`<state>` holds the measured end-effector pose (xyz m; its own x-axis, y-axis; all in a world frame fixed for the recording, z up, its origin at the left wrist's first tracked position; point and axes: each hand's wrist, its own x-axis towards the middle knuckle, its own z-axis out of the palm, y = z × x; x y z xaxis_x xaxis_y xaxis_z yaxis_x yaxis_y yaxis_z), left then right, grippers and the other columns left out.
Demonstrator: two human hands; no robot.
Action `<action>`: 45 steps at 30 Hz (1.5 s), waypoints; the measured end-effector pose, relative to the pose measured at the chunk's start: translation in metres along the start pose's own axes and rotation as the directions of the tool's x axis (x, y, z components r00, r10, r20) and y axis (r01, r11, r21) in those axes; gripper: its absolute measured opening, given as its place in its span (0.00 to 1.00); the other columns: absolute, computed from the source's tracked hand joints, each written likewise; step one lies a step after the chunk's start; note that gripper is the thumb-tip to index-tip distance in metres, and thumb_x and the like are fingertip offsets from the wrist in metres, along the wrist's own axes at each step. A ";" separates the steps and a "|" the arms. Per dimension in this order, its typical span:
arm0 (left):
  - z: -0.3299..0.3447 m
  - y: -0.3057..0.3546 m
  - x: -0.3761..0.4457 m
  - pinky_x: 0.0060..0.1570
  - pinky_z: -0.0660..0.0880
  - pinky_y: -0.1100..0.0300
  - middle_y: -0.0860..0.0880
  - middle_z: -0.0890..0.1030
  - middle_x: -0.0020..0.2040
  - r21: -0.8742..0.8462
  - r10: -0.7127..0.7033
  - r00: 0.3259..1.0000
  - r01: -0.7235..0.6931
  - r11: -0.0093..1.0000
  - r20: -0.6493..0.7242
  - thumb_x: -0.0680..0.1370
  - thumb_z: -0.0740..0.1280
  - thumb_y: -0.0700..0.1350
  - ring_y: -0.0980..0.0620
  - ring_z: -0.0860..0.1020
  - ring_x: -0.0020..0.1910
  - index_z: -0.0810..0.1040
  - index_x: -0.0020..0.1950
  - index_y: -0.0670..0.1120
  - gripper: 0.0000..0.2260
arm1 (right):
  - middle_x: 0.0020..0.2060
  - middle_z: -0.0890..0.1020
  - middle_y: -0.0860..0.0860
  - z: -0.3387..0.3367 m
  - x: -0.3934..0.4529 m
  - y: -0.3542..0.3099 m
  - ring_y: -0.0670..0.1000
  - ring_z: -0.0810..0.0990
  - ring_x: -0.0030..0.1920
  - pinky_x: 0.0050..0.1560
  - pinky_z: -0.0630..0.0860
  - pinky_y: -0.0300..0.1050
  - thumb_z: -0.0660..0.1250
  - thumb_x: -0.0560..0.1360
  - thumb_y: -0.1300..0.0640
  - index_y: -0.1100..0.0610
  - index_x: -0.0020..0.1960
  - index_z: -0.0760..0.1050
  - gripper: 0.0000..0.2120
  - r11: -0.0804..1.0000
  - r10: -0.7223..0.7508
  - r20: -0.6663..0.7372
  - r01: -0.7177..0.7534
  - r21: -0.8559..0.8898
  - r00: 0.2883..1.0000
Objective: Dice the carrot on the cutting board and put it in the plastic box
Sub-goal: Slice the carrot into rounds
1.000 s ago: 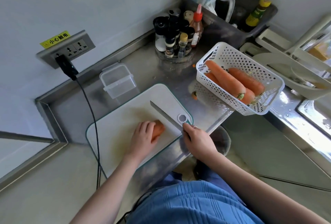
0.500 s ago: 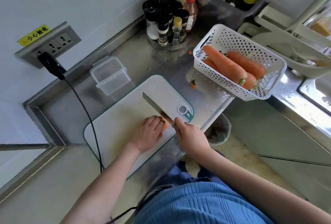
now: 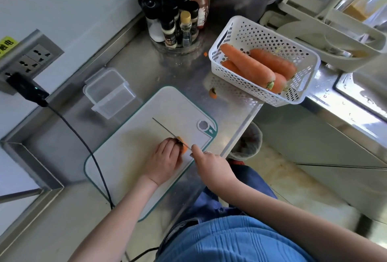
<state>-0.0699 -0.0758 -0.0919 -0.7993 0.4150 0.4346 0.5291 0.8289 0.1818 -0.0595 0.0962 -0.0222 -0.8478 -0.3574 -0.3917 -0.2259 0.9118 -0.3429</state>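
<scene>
Presently, the left hand lay on the carrot, fingers curled over it on the cutting board. The right hand gripped the knife, blade edge-down beside the left fingertips. The plastic box stood beyond the fingers on the counter.

My stainless-steel counter carries a white teal-edged cutting board, a clear plastic box, a white perforated basket and a round spice rack.

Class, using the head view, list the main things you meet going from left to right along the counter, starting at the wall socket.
Wall socket → plastic box → spice bottles → white basket holding carrots.
</scene>
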 end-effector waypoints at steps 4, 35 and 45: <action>0.001 -0.001 -0.001 0.49 0.69 0.54 0.42 0.72 0.48 -0.006 -0.001 1.000 0.001 1.000 0.008 0.77 0.57 0.45 0.44 0.70 0.48 0.69 0.53 0.39 0.11 | 0.28 0.61 0.49 0.002 0.001 0.001 0.57 0.67 0.27 0.22 0.55 0.44 0.57 0.80 0.63 0.53 0.53 0.51 0.14 1.000 0.005 0.010 -0.005 0.003 1.000; -0.001 0.005 0.004 0.51 0.70 0.53 0.42 0.74 0.50 -0.074 -0.292 0.956 0.294 0.953 0.037 0.76 0.64 0.47 0.44 0.72 0.49 0.73 0.52 0.40 0.12 | 0.37 0.75 0.58 -0.024 0.044 -0.003 0.62 0.78 0.38 0.32 0.70 0.50 0.55 0.80 0.62 0.58 0.54 0.61 0.04 0.998 0.001 0.071 -0.005 0.056 0.998; -0.004 0.000 -0.003 0.46 0.71 0.54 0.42 0.77 0.46 0.021 -0.154 0.988 0.154 0.988 0.005 0.76 0.62 0.48 0.45 0.72 0.47 0.73 0.51 0.41 0.11 | 0.34 0.75 0.57 -0.033 0.032 0.002 0.61 0.76 0.34 0.34 0.76 0.53 0.49 0.83 0.48 0.58 0.54 0.64 0.14 0.991 -0.135 0.018 0.135 0.017 0.991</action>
<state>-0.0664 -0.0789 -0.0893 -0.8727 0.2838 0.3972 0.3935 0.8905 0.2285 -0.1030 0.0936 -0.0069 -0.8010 -0.4806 -0.3569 -0.3300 0.8519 -0.4066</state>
